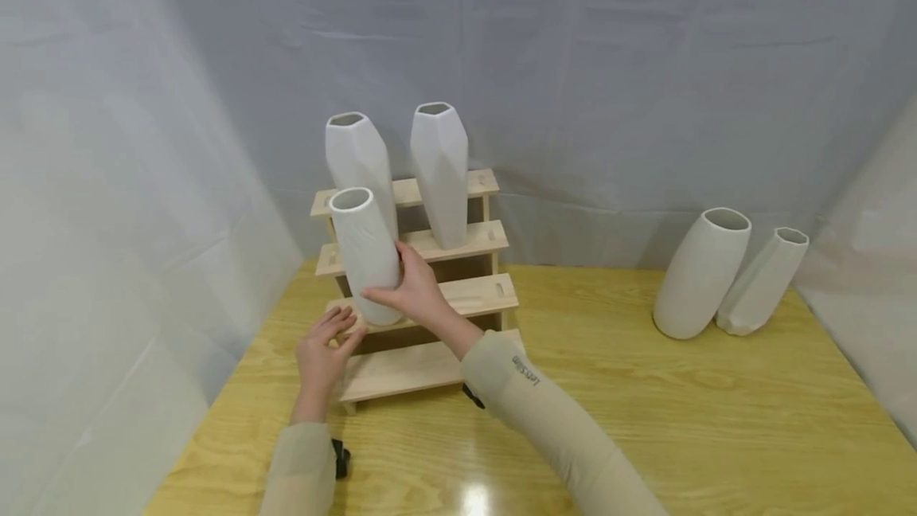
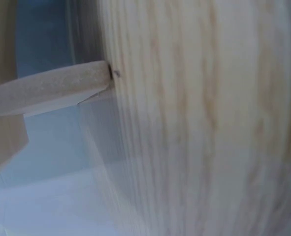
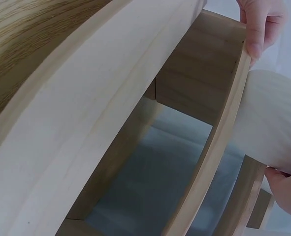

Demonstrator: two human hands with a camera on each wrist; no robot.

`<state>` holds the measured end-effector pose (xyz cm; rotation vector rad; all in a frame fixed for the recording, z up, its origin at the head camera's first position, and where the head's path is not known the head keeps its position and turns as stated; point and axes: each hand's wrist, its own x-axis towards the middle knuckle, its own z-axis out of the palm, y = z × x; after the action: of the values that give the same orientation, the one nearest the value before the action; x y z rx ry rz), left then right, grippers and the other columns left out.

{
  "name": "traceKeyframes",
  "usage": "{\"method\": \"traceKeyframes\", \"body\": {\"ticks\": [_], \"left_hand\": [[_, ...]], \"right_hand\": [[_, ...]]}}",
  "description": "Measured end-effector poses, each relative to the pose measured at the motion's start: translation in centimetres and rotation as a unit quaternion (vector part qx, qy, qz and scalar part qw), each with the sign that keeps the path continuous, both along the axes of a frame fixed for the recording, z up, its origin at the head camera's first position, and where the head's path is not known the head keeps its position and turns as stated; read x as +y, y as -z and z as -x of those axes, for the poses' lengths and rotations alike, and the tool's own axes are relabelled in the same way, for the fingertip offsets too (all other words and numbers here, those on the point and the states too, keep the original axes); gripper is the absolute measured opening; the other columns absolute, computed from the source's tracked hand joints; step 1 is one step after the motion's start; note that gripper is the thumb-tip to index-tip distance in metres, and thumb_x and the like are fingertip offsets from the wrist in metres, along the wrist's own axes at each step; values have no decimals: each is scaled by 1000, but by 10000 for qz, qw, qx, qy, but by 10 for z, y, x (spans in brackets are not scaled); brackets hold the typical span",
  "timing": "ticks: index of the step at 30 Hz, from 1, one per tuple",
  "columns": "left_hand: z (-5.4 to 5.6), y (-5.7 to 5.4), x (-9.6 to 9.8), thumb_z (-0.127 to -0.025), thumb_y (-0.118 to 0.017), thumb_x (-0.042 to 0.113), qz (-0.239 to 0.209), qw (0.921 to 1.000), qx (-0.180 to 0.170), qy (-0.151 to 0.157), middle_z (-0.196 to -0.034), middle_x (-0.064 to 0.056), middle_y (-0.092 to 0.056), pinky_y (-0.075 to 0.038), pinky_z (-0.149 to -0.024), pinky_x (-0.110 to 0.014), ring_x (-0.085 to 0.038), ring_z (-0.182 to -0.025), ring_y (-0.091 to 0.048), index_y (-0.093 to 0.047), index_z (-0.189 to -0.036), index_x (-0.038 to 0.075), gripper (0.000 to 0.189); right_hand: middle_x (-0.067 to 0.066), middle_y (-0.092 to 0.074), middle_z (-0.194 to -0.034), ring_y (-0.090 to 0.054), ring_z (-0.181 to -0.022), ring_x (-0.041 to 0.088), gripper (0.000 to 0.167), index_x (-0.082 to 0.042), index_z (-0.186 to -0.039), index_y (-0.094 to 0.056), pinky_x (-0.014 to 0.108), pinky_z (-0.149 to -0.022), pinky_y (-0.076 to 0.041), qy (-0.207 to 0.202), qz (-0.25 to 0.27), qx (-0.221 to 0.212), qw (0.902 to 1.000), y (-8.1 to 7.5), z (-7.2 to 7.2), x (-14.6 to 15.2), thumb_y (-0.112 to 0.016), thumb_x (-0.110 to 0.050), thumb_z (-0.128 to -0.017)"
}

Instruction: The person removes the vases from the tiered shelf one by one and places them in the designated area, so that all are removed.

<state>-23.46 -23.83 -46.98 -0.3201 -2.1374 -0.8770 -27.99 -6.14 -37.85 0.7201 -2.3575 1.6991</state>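
Wooden tiered stand: two faceted vases already up on it. Cylindrical vase at stand's second tier from bottom, left end, gripped by right hand's fingers; placing seems nearly done. Left hand's fingers pinch that tier's end. Probably left: rounded vase, slim faceted vase, on worktop right of stand. Count: five vases, one four-tier stand.

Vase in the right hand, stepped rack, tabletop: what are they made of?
Held vase: probably ceramic, matte-looking; opaque white, soft shading, no sharp highlights.
Stepped rack: looks like bare wood, matte; pale boards with faint grain.
Tabletop: glossy wood or woodgrain laminate, can't tell which; yellow grain, bright light reflection.
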Motion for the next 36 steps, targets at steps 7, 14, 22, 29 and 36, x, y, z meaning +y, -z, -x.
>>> {"method": "traceKeyframes", "body": {"ticks": [7, 14, 22, 29, 36], "left_hand": [[1, 1, 0, -63, -79, 6, 54, 10000, 73, 1, -97, -13, -65, -42, -85, -34, -28, -99, -57, -69, -86, -3, 26], [1, 0, 0, -63, -79, 6, 58, 9999, 117, -31, -97, -13, -65, -42, -84, -35, -28, -99, -57, -70, -85, -3, 26], [2, 1, -1, -61, -80, 6, 77, 9998, 193, -32, -96, -13, -65, -43, -84, -37, -29, -99, -57, -70, -85, -3, 27], [1, 1, -2, -63, -79, 8, 49, 9999, 45, -83, -98, -13, -65, -42, -86, -32, -28, -100, -56, -69, -86, -3, 27], [0, 1, 0, -62, -79, 7, 85, 9999, 130, -42, -98, -13, -65, -41, -87, -33, -28, -100, -57, -69, -86, -2, 27]], "right_hand": [[9, -50, -119, -50, -104, 18, 76, -4, -127, -39, 31, -85, -44, 50, -134, 93, 9999, 1, 0, 1, -78, -27, -67], [8, -51, -118, -51, -104, 18, 75, -4, -127, -40, 31, -84, -45, 78, -196, 146, 9997, 1, -1, 1, -77, -30, -68], [9, -51, -118, -51, -104, 18, 75, -3, -126, -40, 30, -85, -44, 157, -275, 162, 9994, 0, -2, 1, -77, -31, -67], [8, -51, -118, -51, -104, 18, 74, -3, -125, -41, 30, -84, -45, 160, -19, 9, 9999, -2, -6, 1, -78, -28, -66], [7, -53, -116, -53, -102, 17, 72, -5, -124, -42, 30, -82, -46, 282, 292, -234, 9989, 1, -9, 3, -79, -24, -66]]}}
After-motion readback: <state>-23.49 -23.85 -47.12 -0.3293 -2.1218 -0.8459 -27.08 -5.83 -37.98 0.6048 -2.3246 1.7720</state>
